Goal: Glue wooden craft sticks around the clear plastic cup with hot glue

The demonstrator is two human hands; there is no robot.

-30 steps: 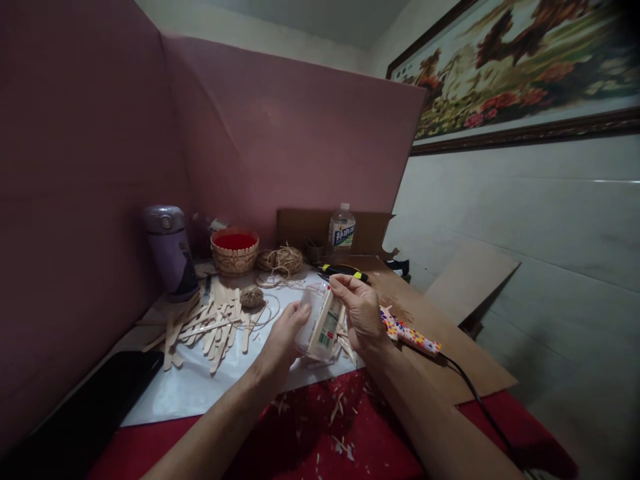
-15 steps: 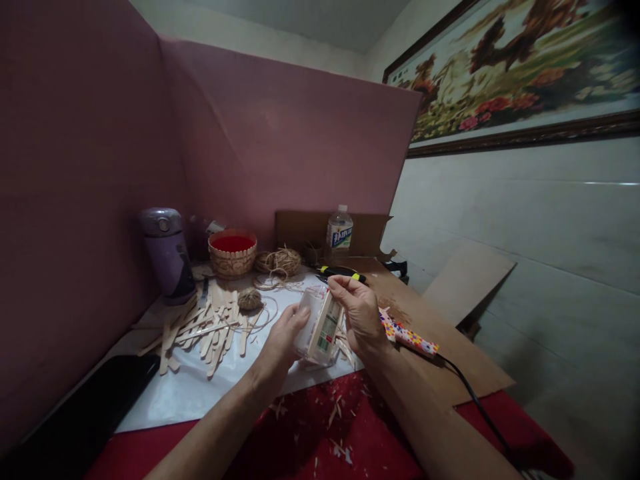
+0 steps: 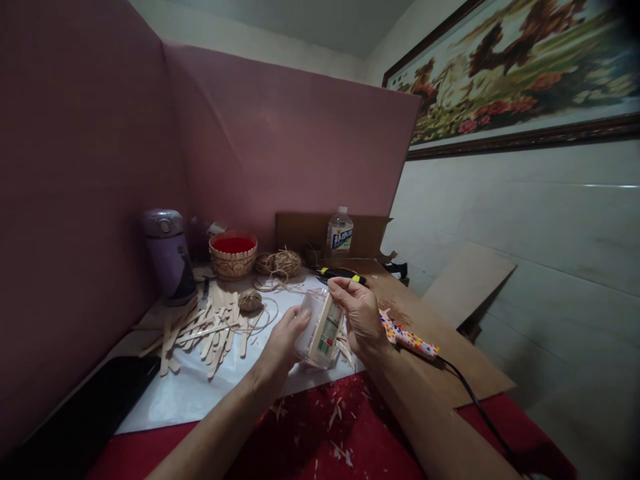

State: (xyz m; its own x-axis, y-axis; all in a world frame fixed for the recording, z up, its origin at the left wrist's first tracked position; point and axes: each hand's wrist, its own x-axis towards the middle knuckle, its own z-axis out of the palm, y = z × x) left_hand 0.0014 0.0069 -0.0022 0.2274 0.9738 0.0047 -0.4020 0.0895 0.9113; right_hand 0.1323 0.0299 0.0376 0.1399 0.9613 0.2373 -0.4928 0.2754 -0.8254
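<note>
Tilted above the white sheet is a clear plastic box [image 3: 309,328] with a printed label. My left hand [image 3: 286,339] is closed round its left side, thumb on the near face. A pale wooden craft stick [image 3: 319,332] lies along the box's edge beside the label. With thumb and forefinger, my right hand [image 3: 359,312] pinches at the top end of this stick, at the box's upper corner. The fingers hide whether the stick is fixed to the box. Loose craft sticks [image 3: 220,333] are piled to the left, next to a small twine ball [image 3: 250,300].
A purple flask [image 3: 169,260], a basket with red lining [image 3: 233,263], twine coils [image 3: 283,262] and a bottle [image 3: 340,237] stand behind. Black-and-yellow pliers [image 3: 343,274] and a patterned corded tool [image 3: 411,340] lie nearby on cardboard [image 3: 465,377]. A dark flat object [image 3: 95,400] is front left.
Both hands keep their hold, and the box stays nearly in place with at most a slight tilt. The whole view has shifted a little.
</note>
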